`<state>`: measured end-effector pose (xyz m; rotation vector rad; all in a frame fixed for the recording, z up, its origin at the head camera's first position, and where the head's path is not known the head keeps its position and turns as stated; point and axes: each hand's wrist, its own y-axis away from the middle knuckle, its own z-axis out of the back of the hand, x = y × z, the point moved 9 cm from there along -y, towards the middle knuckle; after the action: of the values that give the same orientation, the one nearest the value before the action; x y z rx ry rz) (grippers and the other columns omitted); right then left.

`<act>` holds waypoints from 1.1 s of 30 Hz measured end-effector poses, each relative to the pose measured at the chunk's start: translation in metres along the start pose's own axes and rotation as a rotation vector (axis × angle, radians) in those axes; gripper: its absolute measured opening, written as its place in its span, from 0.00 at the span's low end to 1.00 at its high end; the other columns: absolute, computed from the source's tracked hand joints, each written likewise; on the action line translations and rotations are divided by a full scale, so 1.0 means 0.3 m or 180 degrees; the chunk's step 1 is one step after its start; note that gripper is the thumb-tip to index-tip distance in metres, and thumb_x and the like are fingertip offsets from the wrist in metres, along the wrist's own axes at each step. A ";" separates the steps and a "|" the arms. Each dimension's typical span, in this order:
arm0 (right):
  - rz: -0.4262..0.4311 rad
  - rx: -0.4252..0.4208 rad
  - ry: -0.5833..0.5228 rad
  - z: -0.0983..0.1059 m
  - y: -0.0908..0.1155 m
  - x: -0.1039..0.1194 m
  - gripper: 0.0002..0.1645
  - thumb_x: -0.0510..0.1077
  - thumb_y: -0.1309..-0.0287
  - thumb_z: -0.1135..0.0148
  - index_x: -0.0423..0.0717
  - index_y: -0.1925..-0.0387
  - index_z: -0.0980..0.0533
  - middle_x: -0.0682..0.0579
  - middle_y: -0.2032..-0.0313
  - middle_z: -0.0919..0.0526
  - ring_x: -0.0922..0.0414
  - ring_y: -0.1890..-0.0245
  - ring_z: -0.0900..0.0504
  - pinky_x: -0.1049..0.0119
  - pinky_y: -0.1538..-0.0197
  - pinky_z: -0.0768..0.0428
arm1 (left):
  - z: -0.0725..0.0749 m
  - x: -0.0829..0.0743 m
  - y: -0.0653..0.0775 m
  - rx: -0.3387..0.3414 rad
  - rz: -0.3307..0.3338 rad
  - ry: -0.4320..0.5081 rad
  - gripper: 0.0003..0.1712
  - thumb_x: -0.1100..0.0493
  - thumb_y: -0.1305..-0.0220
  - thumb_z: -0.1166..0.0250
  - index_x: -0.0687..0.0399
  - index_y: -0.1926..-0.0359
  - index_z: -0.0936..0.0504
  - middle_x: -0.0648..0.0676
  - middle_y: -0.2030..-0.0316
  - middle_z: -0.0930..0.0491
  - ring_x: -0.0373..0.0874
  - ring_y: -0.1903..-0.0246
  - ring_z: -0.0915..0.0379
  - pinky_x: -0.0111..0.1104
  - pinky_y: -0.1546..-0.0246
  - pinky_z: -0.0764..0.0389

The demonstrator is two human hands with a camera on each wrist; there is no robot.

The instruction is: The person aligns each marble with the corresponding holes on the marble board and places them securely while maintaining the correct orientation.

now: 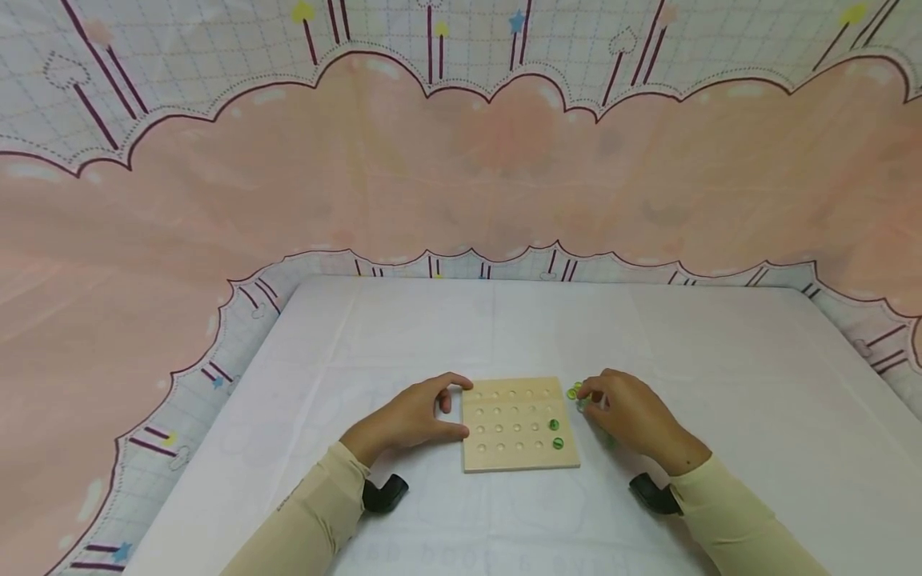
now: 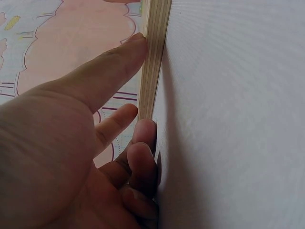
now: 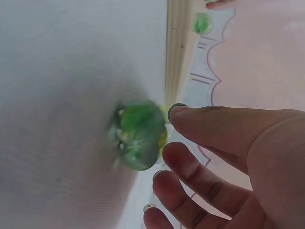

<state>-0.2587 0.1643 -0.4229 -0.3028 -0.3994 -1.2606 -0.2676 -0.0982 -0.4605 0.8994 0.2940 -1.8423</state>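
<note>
A square wooden board (image 1: 515,464) with rows of shallow round dimples lies on the white table. Two green marbles (image 1: 558,443) sit in dimples in its right column, and one such marble (image 3: 203,23) shows on the board in the right wrist view. At the board's left edge, my left hand (image 1: 418,412) touches with thumb and forefinger spread apart; its other fingers are bent. My right hand (image 1: 630,416) is beside a small cluster of green and yellowish glass marbles (image 3: 138,136), right of the board. A gap separates its thumb from its fingers, and no marble shows gripped.
The white tabletop (image 1: 403,328) spreads around the board. A cloth (image 1: 490,176) with a pinkish scalloped pattern hangs behind and at the sides. Black wrist devices (image 1: 385,494) sit under both sleeves, close to the table.
</note>
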 end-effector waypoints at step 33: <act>0.0061 -0.0051 0.0071 -0.007 -0.024 0.106 0.08 0.37 0.44 0.29 0.48 0.62 0.15 0.55 0.67 0.20 0.57 0.64 0.24 0.61 0.60 0.23 | -0.004 0.009 -0.007 0.0001 -0.0045 0.0001 0.37 0.48 0.45 0.23 0.37 0.36 0.28 0.48 0.64 0.28 0.40 0.75 0.39 0.31 0.71 0.34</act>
<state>-0.2574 0.1342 -0.4105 -0.3051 -0.3667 -1.2479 -0.2694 -0.0983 -0.4636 0.8999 0.3010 -1.8554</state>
